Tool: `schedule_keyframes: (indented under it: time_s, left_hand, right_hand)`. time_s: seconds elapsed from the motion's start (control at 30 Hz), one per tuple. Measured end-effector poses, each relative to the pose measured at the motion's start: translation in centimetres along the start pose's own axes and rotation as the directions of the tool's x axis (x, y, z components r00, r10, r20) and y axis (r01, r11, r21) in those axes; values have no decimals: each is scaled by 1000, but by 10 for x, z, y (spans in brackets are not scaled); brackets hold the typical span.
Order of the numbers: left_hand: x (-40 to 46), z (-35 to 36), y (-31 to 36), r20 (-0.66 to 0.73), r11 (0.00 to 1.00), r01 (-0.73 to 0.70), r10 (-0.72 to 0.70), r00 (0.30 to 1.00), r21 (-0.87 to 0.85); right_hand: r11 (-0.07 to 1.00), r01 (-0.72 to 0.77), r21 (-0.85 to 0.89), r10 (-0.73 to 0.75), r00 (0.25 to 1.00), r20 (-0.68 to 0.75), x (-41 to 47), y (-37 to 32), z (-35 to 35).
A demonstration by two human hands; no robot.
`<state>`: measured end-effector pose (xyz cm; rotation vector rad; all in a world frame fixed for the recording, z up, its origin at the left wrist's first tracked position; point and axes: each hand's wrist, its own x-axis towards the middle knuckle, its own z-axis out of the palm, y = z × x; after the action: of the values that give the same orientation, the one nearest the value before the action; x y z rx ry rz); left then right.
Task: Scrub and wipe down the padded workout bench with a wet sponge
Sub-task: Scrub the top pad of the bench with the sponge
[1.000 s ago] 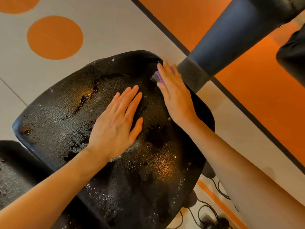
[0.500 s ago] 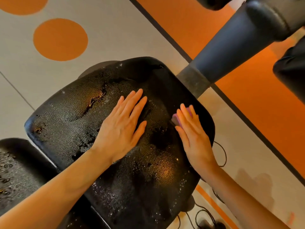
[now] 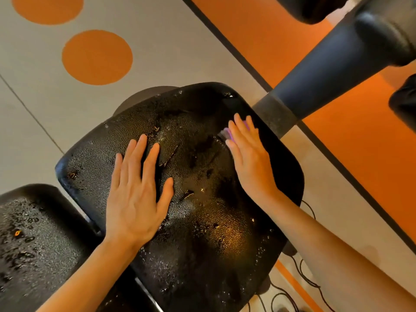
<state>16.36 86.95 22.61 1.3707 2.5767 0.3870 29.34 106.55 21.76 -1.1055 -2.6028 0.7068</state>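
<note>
The black padded bench seat [image 3: 202, 233] fills the middle of the view, wet and covered in droplets. My left hand [image 3: 137, 192] lies flat on its left half, fingers straight and spread. My right hand [image 3: 249, 154] presses a purple sponge [image 3: 227, 134] onto the seat near its far right edge; its fingers are straight over the sponge, and only a sliver of purple shows under the fingertips. A second wet black pad [image 3: 33, 239] of the bench sits at the lower left.
A thick dark padded arm [image 3: 333, 70] of the machine slants in from the upper right, ending just beyond my right hand. Black cables [image 3: 299, 280] lie on the floor at the lower right. The floor is grey with orange circles [image 3: 96, 57] and an orange band.
My right hand slid the sponge toward me along the seat's right side, then back out toward the far edge. My left hand stayed flat on the seat.
</note>
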Motion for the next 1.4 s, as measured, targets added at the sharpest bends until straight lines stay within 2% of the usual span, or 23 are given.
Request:
schedule_keyframes:
  time_s: [0.07, 0.13, 0.2, 0.3, 0.37, 0.5, 0.6, 0.67, 0.77, 0.87, 0.93, 1.0, 1.07, 1.17, 1.27, 1.4]
  left_hand:
    - [0, 2, -1, -13, 1000, -1, 1, 1000, 4]
    - [1, 2, -1, -21, 1000, -6, 6, 1000, 6]
    - [2, 2, -1, -23, 1000, -5, 5, 1000, 1]
    - [1, 0, 0, -17, 1000, 7, -7, 1000, -2]
    - [1, 0, 1, -10, 1000, 11, -11, 1000, -2]
    - [1, 1, 1, -4, 1000, 13, -13, 1000, 2]
    - [3, 0, 2, 3, 1000, 12, -12, 1000, 14]
    - [2, -2, 1, 9, 1000, 22, -22, 1000, 2]
    - [2, -3, 2, 22, 1000, 20, -20, 1000, -1]
    - [2, -2, 2, 20, 1000, 23, -23, 1000, 9]
    - [3, -2, 2, 15, 1000, 18, -19, 1000, 11]
    - [3, -2, 2, 9, 1000, 15, -15, 1000, 3]
    - [3, -3, 3, 7, 1000, 22, -22, 1000, -7]
    - [3, -3, 4, 12, 1000, 22, -22, 1000, -3]
    - [2, -2, 3, 2, 1000, 22, -22, 1000, 3]
    - [3, -2, 2, 4, 1000, 17, -17, 1000, 1]
  right_hand:
    - [999, 4, -32, -4, 1000, 6, 50, -14, 10]
    - [998, 66, -19, -66, 997, 33, 57, -11, 11]
    - [995, 99, -12, -98, 994, 50, 18, 8, -2]
    - [999, 37, -39, -35, 997, 68, -31, 22, -18]
    - [999, 10, -34, -11, 1000, -9, 17, 13, -5]
    - [999, -29, 17, 30, 999, -14, 120, -12, 15]
    - [999, 22, 41, -22, 1000, 10, 74, 10, 3]
    - [998, -26, 54, 26, 1000, -11, 28, 18, -7]
    - [997, -77, 0, 77, 994, -72, 66, 9, 6]
    - [999, -44, 2, 44, 998, -45, 126, -11, 20]
    - [1000, 15, 11, -15, 1000, 12, 112, -4, 14]
    - [998, 64, 15, -64, 997, 40, 58, 10, -1]
    - [999, 41, -4, -40, 997, 69, 16, 16, -9]
    - [999, 24, -26, -24, 1000, -6, 69, -7, 11]
    - [999, 43, -10, -42, 999, 33, 120, -32, 26]
    - [991, 131, 19, -132, 988, 84, 36, -7, 7]
